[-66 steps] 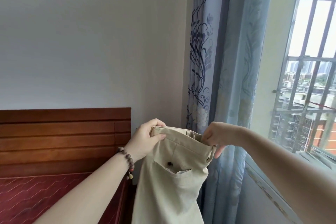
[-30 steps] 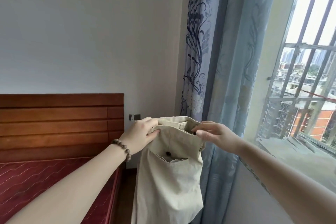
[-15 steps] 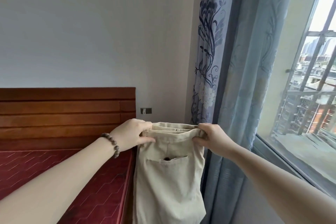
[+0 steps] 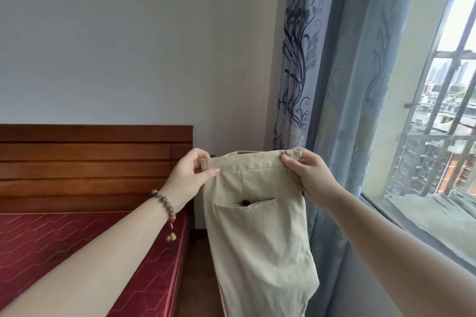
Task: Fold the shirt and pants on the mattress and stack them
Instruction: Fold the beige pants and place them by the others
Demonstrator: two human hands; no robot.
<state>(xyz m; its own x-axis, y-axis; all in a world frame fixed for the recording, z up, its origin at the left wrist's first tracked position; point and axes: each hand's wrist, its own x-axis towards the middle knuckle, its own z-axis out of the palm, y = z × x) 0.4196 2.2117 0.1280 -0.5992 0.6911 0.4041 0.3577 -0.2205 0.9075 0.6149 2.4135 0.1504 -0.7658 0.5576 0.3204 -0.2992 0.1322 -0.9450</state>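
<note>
Two bare forearms reach in from five and seven o'clock. The left hand (image 4: 189, 177) and right hand (image 4: 309, 177) each pinch one end of the waistband, holding the beige pants (image 4: 257, 239) up in soft woven folds, their buttoned slit pocket facing the camera. At eight o'clock lies the quilted red mattress (image 4: 64, 244), then the slatted wooden headboard (image 4: 90, 162); at one o'clock hangs a sheer blue floral curtain (image 4: 322, 72).

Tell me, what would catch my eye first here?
Beige pants held up in mid-air at the centre, each hand pinching one end of the waistband: left hand, right hand. A buttoned pocket faces the camera. Behind, lower left, lies a red mattress under a wooden headboard; blue curtains hang beside a barred window on the right.
</note>
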